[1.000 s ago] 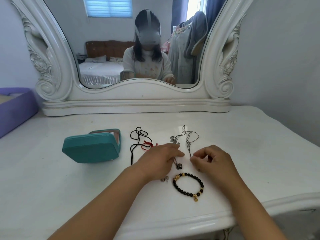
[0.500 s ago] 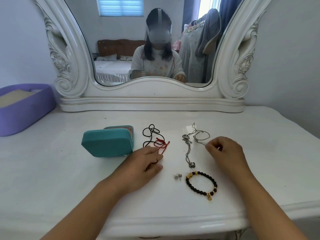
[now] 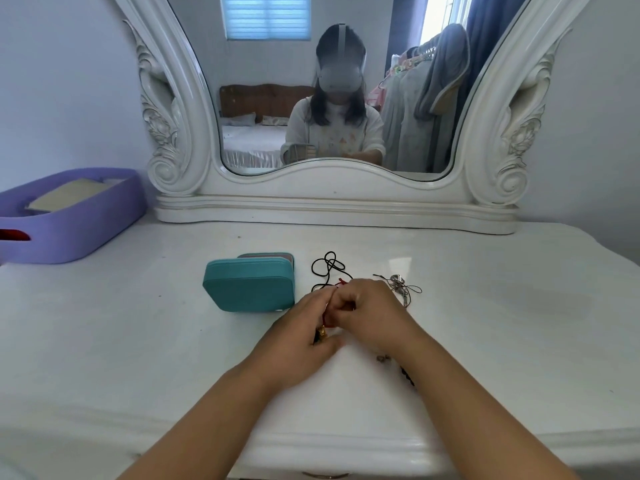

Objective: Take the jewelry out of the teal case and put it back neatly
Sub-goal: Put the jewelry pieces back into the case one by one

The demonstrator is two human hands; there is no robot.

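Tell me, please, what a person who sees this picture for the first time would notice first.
First, the two hands meeting at the centre of the white dressing table: the left hand and right hand work together on a red cord with a small gold piece. Just left of them lies the teal case, and behind stands a large carved white mirror reflecting the person.

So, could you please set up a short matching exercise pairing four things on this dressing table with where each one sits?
Things:
1. teal zip-up jewelry case
2. purple plastic basket
3. thin black cord
4. silver metal chain

Places:
A. far left, by the wall
B. just right of the right hand
C. left of both hands
D. between case and chain, behind the hands

Pairs: 1-C, 2-A, 3-D, 4-B
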